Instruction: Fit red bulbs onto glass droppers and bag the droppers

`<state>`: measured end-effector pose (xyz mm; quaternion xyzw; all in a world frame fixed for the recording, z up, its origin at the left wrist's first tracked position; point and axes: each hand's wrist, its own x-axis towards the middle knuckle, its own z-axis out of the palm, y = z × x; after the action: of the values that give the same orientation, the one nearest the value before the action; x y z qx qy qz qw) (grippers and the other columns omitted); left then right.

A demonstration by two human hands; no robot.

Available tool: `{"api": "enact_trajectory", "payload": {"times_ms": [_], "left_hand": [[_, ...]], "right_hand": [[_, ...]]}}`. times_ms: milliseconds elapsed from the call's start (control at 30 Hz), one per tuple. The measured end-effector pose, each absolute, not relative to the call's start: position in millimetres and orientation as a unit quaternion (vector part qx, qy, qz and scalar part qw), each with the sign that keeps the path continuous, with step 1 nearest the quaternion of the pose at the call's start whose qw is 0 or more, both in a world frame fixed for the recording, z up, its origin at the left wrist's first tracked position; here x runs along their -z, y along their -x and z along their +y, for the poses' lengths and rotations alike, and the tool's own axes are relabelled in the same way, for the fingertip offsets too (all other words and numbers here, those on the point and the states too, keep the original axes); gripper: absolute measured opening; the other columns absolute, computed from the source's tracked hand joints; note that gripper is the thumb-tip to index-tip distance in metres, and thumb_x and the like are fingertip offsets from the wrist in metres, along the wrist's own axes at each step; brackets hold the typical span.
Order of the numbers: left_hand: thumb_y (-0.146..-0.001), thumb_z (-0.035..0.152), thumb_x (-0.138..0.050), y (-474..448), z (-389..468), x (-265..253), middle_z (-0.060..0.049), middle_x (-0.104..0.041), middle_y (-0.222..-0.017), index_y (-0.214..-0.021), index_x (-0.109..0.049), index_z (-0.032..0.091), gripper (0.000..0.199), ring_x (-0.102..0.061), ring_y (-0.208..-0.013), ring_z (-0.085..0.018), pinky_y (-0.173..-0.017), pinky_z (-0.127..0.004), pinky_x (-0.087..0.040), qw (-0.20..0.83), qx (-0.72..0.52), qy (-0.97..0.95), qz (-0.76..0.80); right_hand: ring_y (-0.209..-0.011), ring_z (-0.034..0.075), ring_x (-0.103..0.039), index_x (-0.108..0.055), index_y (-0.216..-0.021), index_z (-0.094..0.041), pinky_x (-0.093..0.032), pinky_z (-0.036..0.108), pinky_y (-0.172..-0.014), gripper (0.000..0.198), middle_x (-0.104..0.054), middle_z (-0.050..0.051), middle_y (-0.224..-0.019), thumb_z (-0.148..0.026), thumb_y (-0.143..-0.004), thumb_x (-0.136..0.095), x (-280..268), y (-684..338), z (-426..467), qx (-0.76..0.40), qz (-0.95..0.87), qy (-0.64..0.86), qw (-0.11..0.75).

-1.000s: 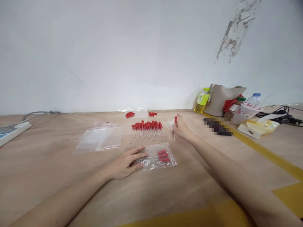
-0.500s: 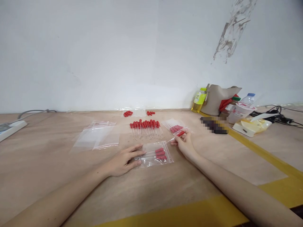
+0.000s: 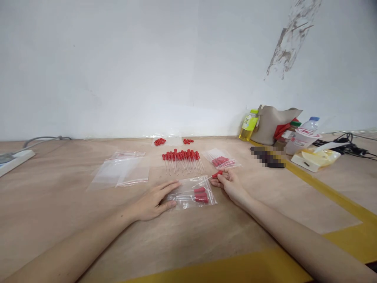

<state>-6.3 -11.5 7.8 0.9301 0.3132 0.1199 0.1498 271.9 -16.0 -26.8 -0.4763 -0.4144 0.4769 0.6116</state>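
Observation:
My right hand (image 3: 231, 184) pinches a dropper (image 3: 217, 174) by its red rubber bulb. Its thin clear tube points left, over or into the mouth of a clear zip bag (image 3: 188, 203); I cannot tell which. Inside that bag lie several droppers (image 3: 201, 195) with red bulbs toward the right end. My left hand (image 3: 154, 201) rests with fingers apart on the bag's left edge, holding it flat against the table. Just behind the bag, a row of red-bulbed droppers (image 3: 181, 156) lies with tubes toward me.
Flat zip bags (image 3: 122, 171) lie at left; a filled bag (image 3: 222, 159) sits behind my right hand. Loose red bulbs (image 3: 160, 142) lie near the wall. A yellow-green bottle (image 3: 249, 125), a beige bin (image 3: 266, 122), a cup (image 3: 299, 141) and a tissue pack (image 3: 318, 157) stand at right.
My right hand has moved the dropper left and slightly down, so its tube now overlaps the bag's opening. My left hand stays on the bag.

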Motion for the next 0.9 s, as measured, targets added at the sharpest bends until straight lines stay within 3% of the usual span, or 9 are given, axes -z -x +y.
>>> {"api": "enact_trajectory", "payload": {"times_ms": [100, 200, 333, 600, 767, 900], "left_hand": [[-0.087, 0.043, -0.038, 5.2, -12.6, -9.2, -0.003, -0.031, -0.138, -0.134, -0.024, 0.028, 0.052, -0.032, -0.123, -0.022, -0.100, -0.037, -0.030, 0.152, -0.119, -0.930, 0.313], [-0.087, 0.043, -0.038, 4.7, -12.8, -10.1, -0.003, -0.032, -0.138, -0.134, -0.024, 0.028, 0.052, -0.033, -0.122, -0.022, -0.100, -0.037, -0.030, 0.149, -0.120, -0.930, 0.315], [-0.087, 0.043, -0.038, 5.2, -12.1, -9.3, -0.002, -0.030, -0.138, -0.134, -0.024, 0.029, 0.051, -0.032, -0.123, -0.022, -0.100, -0.038, -0.030, 0.146, -0.122, -0.930, 0.314], [-0.087, 0.042, -0.037, 6.3, -10.6, -6.6, -0.001, -0.028, -0.140, -0.133, -0.026, 0.030, 0.049, -0.030, -0.124, -0.022, -0.101, -0.038, -0.029, 0.143, -0.117, -0.933, 0.310], [-0.087, 0.042, -0.038, 7.0, -9.0, -5.5, -0.001, -0.026, -0.140, -0.129, -0.035, 0.030, 0.044, -0.031, -0.124, -0.022, -0.101, -0.038, -0.029, 0.154, -0.113, -0.932, 0.308], [-0.086, 0.042, -0.040, 7.3, -8.1, -4.8, -0.002, -0.028, -0.139, -0.126, -0.040, 0.029, 0.042, -0.032, -0.123, -0.021, -0.101, -0.036, -0.029, 0.162, -0.122, -0.929, 0.308]], "right_hand": [[-0.059, 0.011, -0.057, -0.044, -0.082, -0.018, -0.048, 0.027, -0.062, 0.023, -0.057, -0.002, -0.067, -0.028, -0.067, -0.059, 28.6, -270.7, -17.6, -0.448, -0.507, 0.490, 0.549], [-0.063, 0.012, -0.054, -0.054, -0.079, -0.017, -0.045, 0.026, -0.061, 0.016, -0.058, 0.001, -0.073, -0.028, -0.069, -0.058, 29.5, -271.2, -18.3, -0.332, -0.632, 0.519, 0.470], [-0.085, 0.016, -0.053, -0.063, -0.077, -0.019, -0.041, 0.031, -0.078, 0.010, -0.058, 0.004, -0.091, -0.020, -0.068, -0.060, 29.3, -271.8, -12.6, -0.167, -0.733, 0.526, 0.398], [-0.101, 0.017, -0.049, -0.065, -0.090, -0.023, -0.035, 0.033, -0.089, 0.024, -0.056, 0.004, -0.104, -0.015, -0.077, -0.046, 30.2, -269.6, -6.9, -0.156, -0.787, 0.496, 0.332], [-0.078, 0.015, -0.056, -0.062, -0.081, -0.016, -0.042, 0.027, -0.073, 0.015, -0.062, 0.003, -0.080, -0.020, -0.073, -0.049, 22.7, -280.9, 10.8, -0.115, -0.704, 0.593, 0.374], [-0.071, 0.013, -0.057, -0.058, -0.086, -0.014, -0.042, 0.023, -0.068, 0.019, -0.063, 0.003, -0.076, -0.018, -0.068, -0.052, 5.7, -277.8, 44.9, -0.102, -0.655, 0.670, 0.333]]}}
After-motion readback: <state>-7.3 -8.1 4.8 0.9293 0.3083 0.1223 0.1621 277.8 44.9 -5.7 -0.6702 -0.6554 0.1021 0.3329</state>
